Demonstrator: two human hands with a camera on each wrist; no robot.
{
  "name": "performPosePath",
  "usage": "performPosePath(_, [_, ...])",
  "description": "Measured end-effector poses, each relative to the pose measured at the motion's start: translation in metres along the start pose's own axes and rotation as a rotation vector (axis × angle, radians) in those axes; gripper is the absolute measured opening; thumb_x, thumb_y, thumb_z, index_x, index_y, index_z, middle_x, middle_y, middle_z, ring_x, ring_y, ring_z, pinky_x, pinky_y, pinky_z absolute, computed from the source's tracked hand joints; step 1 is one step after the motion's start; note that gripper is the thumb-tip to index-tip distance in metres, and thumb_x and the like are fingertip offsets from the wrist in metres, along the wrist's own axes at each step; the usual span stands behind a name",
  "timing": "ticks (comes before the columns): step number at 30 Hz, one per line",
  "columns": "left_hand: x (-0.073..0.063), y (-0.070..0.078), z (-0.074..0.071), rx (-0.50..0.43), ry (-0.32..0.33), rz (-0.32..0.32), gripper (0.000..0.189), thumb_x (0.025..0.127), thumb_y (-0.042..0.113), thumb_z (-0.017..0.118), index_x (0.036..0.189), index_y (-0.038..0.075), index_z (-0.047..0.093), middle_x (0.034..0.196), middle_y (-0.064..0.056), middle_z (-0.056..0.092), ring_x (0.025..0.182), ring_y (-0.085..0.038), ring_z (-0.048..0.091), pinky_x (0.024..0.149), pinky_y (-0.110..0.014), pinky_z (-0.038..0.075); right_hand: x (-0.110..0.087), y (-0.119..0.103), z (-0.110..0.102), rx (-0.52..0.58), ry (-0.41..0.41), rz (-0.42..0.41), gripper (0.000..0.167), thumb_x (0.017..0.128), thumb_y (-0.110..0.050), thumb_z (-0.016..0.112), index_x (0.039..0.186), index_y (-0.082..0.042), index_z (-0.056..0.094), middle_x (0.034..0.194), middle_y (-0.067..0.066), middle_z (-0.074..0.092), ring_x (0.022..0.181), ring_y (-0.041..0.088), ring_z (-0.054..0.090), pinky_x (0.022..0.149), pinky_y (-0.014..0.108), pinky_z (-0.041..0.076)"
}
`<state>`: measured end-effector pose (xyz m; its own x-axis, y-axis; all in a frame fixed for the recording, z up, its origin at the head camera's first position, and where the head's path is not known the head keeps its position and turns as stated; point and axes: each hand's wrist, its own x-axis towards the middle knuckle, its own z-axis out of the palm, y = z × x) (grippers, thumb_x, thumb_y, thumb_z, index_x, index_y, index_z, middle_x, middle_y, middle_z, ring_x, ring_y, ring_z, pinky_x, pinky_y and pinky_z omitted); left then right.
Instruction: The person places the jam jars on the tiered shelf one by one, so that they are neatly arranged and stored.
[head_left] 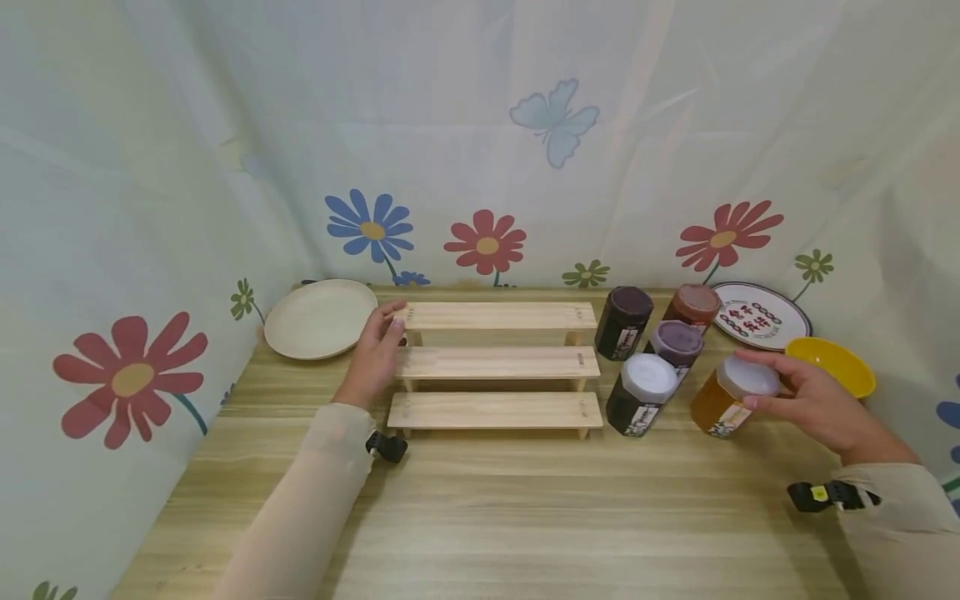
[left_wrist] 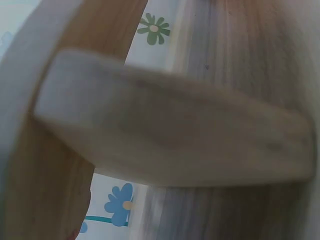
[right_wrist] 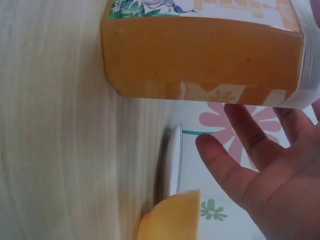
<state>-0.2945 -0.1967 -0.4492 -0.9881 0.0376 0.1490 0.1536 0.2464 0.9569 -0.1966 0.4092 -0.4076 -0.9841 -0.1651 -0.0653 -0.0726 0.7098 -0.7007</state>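
Observation:
A three-tier wooden step rack [head_left: 495, 362] stands on the table. My left hand [head_left: 375, 354] holds the left end of its top tier, thumb in front and a finger at the back. In the left wrist view a blurred wooden piece of the rack [left_wrist: 175, 125] fills the middle; the hand is hidden there. My right hand [head_left: 817, 408] grips an amber jar [head_left: 712, 408] by its whitish lid, between thumb and forefinger. In the right wrist view the jar [right_wrist: 200, 60] stands upright on the table, while other fingers of the right hand [right_wrist: 280, 180] spread beside it.
Several other jars cluster right of the rack: a white-lidded dark jar [head_left: 637, 396], a purple-lidded jar [head_left: 677, 343], a dark-lidded jar [head_left: 625, 321] and a red-lidded jar [head_left: 692, 306]. A cream plate [head_left: 318, 321], a patterned plate [head_left: 761, 317] and a yellow bowl [head_left: 832, 367] lie toward the sides.

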Motion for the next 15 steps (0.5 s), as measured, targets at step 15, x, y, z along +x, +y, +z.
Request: performPosePath(15, [-0.0035, 0.0014, 0.0057, -0.011, 0.024, -0.029, 0.044, 0.115, 0.04, 0.037, 0.158, 0.029, 0.039, 0.156, -0.022, 0.046, 0.146, -0.037, 0.043, 0.118, -0.058, 0.034, 0.0003, -0.0004, 0.0005, -0.027, 0.001, 0.008, 0.074, 0.102, -0.029, 0.074, 0.161, -0.003, 0.038, 0.154, 0.034, 0.037, 0.122, 0.05, 0.051, 0.079, 0.014, 0.05])
